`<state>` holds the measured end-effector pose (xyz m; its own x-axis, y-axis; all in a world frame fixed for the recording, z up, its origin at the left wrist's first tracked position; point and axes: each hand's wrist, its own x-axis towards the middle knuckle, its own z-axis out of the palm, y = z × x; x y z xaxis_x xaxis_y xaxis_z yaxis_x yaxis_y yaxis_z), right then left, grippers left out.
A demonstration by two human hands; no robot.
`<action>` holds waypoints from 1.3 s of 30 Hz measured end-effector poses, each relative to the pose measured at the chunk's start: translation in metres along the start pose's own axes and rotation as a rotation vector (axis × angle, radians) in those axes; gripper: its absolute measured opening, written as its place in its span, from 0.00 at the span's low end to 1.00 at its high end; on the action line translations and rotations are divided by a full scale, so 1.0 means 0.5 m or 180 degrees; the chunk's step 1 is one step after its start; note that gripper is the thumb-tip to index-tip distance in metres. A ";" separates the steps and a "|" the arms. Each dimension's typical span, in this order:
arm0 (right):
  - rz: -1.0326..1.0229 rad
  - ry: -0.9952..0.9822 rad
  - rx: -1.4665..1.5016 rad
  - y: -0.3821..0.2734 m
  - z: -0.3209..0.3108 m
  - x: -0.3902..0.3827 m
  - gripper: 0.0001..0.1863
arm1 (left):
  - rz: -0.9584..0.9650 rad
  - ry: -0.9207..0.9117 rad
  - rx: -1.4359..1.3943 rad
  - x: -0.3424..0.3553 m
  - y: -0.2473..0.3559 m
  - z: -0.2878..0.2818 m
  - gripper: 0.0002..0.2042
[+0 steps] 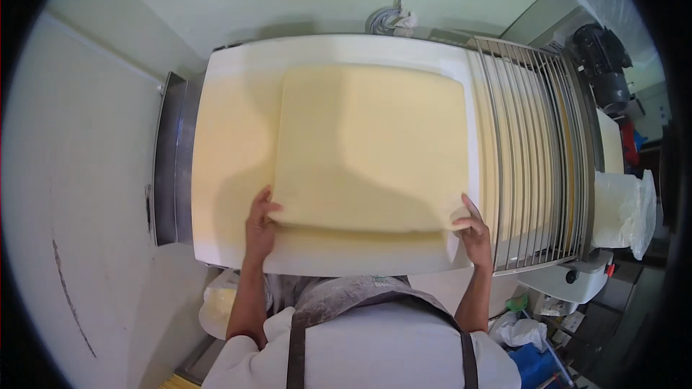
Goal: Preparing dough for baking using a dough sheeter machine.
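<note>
A broad, pale yellow sheet of dough (375, 151), roughly rectangular, lies on the white belt (425, 256) of a dough sheeter in front of me. My left hand (261, 220) grips its near left corner, thumb over the dough and fingers at the side. At the near right corner, my right hand (472, 227) pinches the edge between thumb and fingers. The near edge looks slightly raised, with a shadow beneath it. Left of the sheet the surface is also yellowish; whether that is dough or belt I cannot tell. My shadow falls across the dough.
A metal bar guard (530, 151) crosses the belt on the right, with a black motor (602, 65) beyond it. A steel tray (176, 158) borders the belt's left end. Near the right end hangs a whitish plastic bag (623, 212). A coiled grey cable (384, 21) is at the back wall.
</note>
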<state>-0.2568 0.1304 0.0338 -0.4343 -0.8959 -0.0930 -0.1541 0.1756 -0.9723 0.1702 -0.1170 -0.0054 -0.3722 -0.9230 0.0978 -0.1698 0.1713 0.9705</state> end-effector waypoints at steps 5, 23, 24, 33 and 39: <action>0.0882 0.0527 -0.0142 -0.093 -0.016 0.072 0.28 | -0.1233 0.0118 -0.0231 0.136 0.006 -0.035 0.21; 0.0960 0.0698 -0.0707 -0.051 0.056 0.321 0.33 | -0.1413 0.0153 0.0518 0.258 0.024 0.107 0.28; 0.0949 0.0713 -0.0598 -0.039 0.050 0.320 0.31 | -0.1180 0.0157 0.0722 0.254 0.009 0.108 0.27; 0.0982 0.0842 -0.0307 -0.062 0.067 0.358 0.30 | -0.1364 0.0284 0.0457 0.285 0.007 0.120 0.26; 0.0362 0.1078 -0.2206 -0.064 0.085 0.326 0.40 | -0.1581 0.0508 0.1653 0.270 0.082 0.150 0.30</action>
<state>-0.2849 -0.0384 0.0408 -0.7108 -0.7033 -0.0051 -0.5634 0.5737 -0.5945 0.0445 -0.2086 0.0311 -0.0085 -0.9664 -0.2569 -0.7089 -0.1754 0.6832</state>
